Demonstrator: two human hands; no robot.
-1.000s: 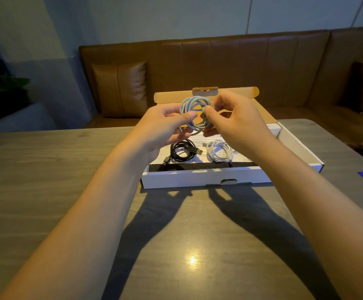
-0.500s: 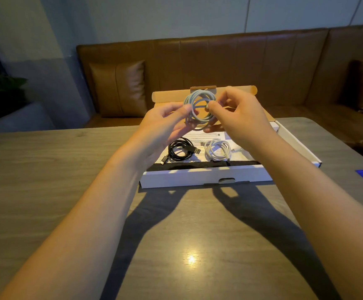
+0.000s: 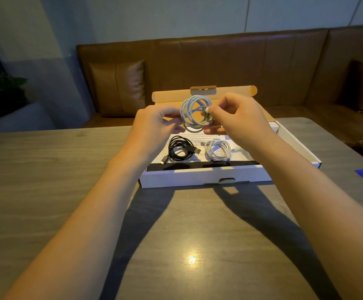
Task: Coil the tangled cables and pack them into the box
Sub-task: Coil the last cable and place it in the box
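pale blue cable (image 3: 194, 113), wound into a loose upright coil, held in the air between both hands above the open white box (image 3: 204, 177); left hand (image 3: 154, 128) pinches the coil's left side with curled fingers, right hand (image 3: 239, 120) pinches its right side, thumb and forefinger closed on a small white connector end at the coil's edge; below the grip, on the printed sheet lining the box floor, lie a coiled black cable (image 3: 180, 149), its usb plug pointing right, and just beside it to the right a coiled white cable (image 3: 217, 149), the two apart; behind the grip stands the box's raised brown lid flap (image 3: 171, 96); box rests on a grey wooden table (image 3: 46, 169); beyond it a brown leather bench (image 3: 230, 66)
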